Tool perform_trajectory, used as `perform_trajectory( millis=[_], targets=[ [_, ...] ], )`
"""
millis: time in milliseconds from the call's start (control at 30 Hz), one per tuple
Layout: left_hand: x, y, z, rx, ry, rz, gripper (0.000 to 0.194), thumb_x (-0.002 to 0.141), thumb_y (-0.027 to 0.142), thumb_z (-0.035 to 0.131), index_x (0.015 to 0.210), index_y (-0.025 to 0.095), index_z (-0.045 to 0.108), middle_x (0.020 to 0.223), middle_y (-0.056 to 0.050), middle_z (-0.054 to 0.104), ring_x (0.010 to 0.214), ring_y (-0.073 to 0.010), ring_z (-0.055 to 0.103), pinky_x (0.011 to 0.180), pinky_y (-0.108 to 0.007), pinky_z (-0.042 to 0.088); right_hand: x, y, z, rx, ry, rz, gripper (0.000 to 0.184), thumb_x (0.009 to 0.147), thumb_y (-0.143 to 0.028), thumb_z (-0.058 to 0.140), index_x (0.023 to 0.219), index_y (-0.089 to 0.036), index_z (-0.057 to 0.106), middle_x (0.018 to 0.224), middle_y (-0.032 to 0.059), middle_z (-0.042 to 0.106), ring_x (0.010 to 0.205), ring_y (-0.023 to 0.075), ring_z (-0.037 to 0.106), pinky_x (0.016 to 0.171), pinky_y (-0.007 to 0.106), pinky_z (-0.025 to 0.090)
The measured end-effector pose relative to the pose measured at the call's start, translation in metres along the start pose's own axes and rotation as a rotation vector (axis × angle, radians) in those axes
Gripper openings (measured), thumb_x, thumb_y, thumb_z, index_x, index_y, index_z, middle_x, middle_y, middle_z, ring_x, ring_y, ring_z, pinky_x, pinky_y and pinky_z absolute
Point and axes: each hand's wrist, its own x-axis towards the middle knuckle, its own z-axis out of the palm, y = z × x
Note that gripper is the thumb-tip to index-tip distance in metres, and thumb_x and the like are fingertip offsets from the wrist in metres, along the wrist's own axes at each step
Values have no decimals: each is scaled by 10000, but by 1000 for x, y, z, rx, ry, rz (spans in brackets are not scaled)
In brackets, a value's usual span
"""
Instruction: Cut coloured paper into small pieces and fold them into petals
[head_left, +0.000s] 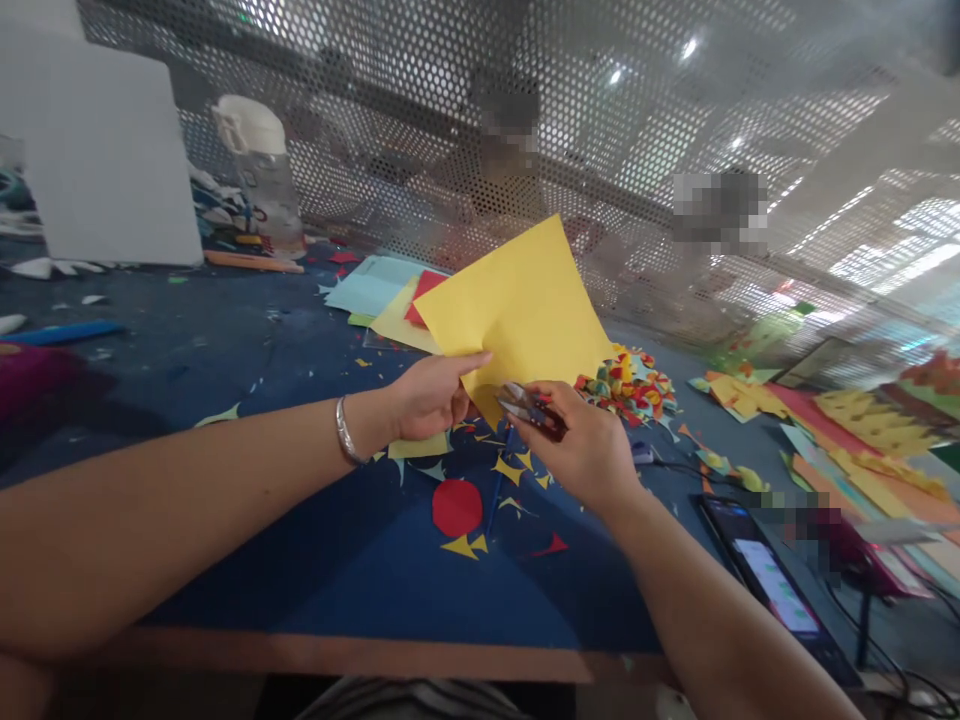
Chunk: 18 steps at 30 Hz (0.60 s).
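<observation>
A square sheet of yellow paper [525, 300] is held up, tilted, above the table. My left hand [431, 398] pinches its lower left edge, thumb on the near face. In my right hand [585, 440] is a pair of small thread snips [531, 408], their blades at the sheet's lower corner. Whether the blades have cut into the paper cannot be made out. Below the hands lie a red paper disc [457, 507] and several yellow scraps [510, 468]. A heap of colourful small paper pieces [634, 385] sits just beyond my right hand.
Light blue paper sheets [375, 285] lie behind the yellow sheet. A phone [765, 570] with a lit screen and cables is at the right, near more coloured paper [870, 470]. At the back left stand a bottle [266, 180] and a white board [112, 160], before a perforated metal screen [420, 110].
</observation>
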Motion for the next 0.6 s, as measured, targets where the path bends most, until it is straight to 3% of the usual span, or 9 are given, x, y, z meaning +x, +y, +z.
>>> perform_trajectory(
  millis=[100, 233, 400, 600],
  targets=[
    [-8, 0, 15, -64, 12, -76, 210, 940, 250, 649, 1117, 165, 724, 1009, -98, 789, 860, -204, 730, 816, -333, 576, 0, 0, 3, -8, 11, -30, 331, 871, -402, 649, 1153, -236, 692, 891, 30, 805, 735, 183, 747, 658, 262, 494],
    [-11, 3, 21, -118, -9, -148, 229, 976, 263, 601, 1134, 144, 715, 917, -104, 787, 817, -206, 735, 780, -324, 580, -2, 0, 4, -6, 7, -61, 357, 875, -418, 659, 1176, -227, 692, 892, 38, 810, 725, 185, 750, 655, 264, 498],
    [-9, 7, 15, -96, -61, -209, 125, 899, 150, 645, 963, 121, 748, 792, -89, 774, 695, -175, 713, 741, -298, 578, -3, 0, 2, -16, -33, -87, 375, 864, -374, 666, 1204, -218, 683, 895, 45, 812, 712, 189, 746, 649, 268, 497],
    [-13, 3, 19, 61, -79, -106, 200, 751, 6, 682, 824, 172, 764, 823, -32, 791, 765, -158, 732, 833, -305, 571, -4, 3, 4, 63, -9, -70, 358, 868, -411, 658, 1182, -241, 682, 867, 23, 794, 717, 179, 736, 661, 266, 508]
  ],
)
